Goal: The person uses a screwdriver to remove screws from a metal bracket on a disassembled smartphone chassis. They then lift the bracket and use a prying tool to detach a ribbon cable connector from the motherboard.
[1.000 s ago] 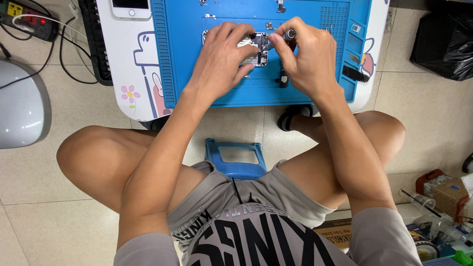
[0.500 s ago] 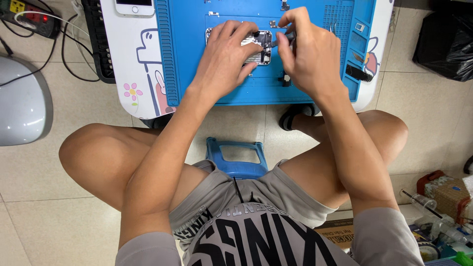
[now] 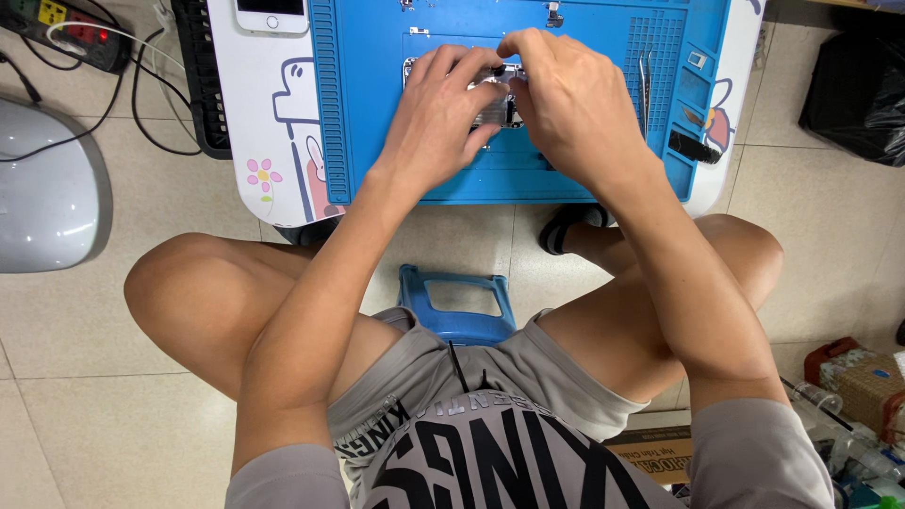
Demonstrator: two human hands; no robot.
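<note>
Mid-mat [image 3: 377,141], both hands on phone frame [image 3: 495,108]

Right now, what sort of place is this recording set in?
Probably a small phone-repair spot. Both hands, left hand and right hand, work an opened phone on a blue repair mat, with tweezers beside and another white phone on the low table.

Opened phone [image 3: 490,99] mostly hidden under left hand [image 3: 438,118] and right hand [image 3: 570,108]; grip and any tool can't be made out. White phone [image 3: 271,13] and blue mat [image 3: 377,113] cut off at top edge. Parts by tweezers [image 3: 645,80] too small to identify.
</note>
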